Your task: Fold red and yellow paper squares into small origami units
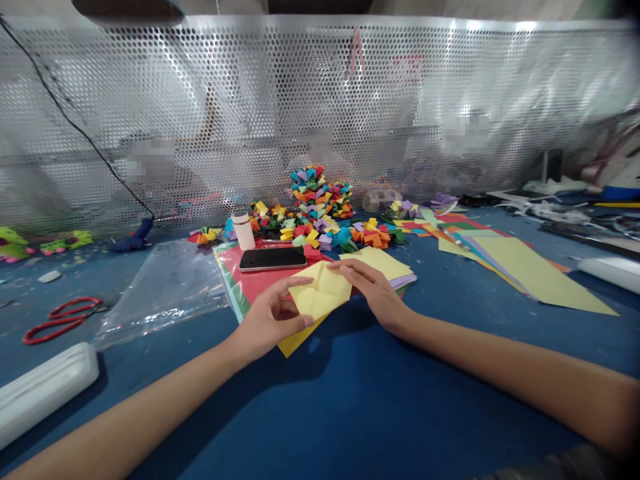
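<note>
A piece of pale yellow folded paper [323,291], creased across its middle, is held up between my two hands above the blue table. My left hand [270,317] pinches its left side, thumb at the lower edge and index finger along the upper left. On the far right edge, the fingers of my right hand [375,290] are closed on the same paper. A darker yellow flap [295,341] shows below it. Just behind lie a black phone [273,259] and a stack of pale yellow sheets [383,262].
Colourful folded-paper pieces [313,193] are heaped at the back beside a white bottle [243,231]. Red-handled scissors [63,320], a plastic sheet [165,283] and a white case [45,393] lie left. Coloured paper sheets [535,267] spread right. A perforated metal panel [240,100] stands behind.
</note>
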A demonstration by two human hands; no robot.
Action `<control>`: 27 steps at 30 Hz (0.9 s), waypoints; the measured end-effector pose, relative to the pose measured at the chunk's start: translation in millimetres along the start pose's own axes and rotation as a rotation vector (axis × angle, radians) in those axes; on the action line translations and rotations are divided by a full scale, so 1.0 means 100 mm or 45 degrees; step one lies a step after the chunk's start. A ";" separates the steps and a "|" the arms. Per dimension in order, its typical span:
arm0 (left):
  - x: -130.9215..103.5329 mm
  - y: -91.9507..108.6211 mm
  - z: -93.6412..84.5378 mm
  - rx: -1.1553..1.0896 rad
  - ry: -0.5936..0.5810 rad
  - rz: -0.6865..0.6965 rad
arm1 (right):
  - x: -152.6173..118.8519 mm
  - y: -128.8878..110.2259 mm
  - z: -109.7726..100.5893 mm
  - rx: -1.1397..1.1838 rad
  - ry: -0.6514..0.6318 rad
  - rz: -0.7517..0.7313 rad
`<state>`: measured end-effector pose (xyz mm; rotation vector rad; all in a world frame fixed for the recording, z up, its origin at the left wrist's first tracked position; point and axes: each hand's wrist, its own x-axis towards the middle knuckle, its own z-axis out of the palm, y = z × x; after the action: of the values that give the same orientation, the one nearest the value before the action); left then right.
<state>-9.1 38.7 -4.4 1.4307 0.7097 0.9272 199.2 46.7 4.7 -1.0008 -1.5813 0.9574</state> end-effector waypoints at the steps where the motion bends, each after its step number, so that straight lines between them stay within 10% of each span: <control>1: 0.00 0.00 0.00 -0.033 0.003 0.005 | 0.00 -0.01 -0.01 -0.012 -0.002 0.000; 27: 0.05 -0.05 -0.04 -0.105 0.306 0.131 | -0.08 -0.02 -0.03 0.307 -0.467 -0.002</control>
<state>-9.4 45.9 -9.3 1.3054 0.7708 1.2094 203.4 39.0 4.5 -0.6817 -1.7099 1.3528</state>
